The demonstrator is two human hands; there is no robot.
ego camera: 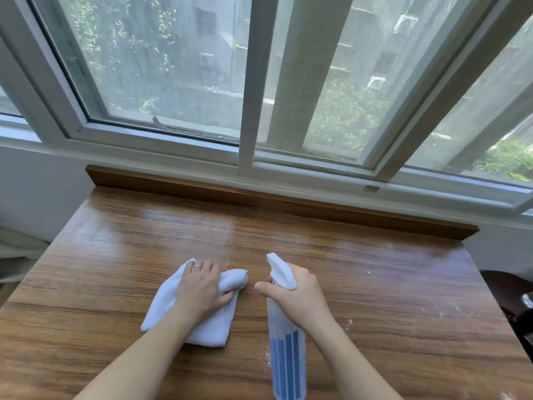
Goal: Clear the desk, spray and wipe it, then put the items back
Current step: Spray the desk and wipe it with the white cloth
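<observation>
Head view looks down on a wooden desk set against a window. Right hand grips the neck of a spray bottle, fingers curled round it under the white trigger head and thumb sticking out to the left. The bottle's long axis runs near to far: its base with blue liquid is toward the near edge, and the nozzle points away toward the window, slightly left. It is held over the desk right of centre; whether the base touches the wood cannot be told.

Left hand presses down on a white cloth lying on the desk just left of the bottle. The fingers are close together and bent over a bunched far end, with a ring on one; the cloth spreads out from under the palm toward the near left. White specks lie on the wood at the right.
</observation>
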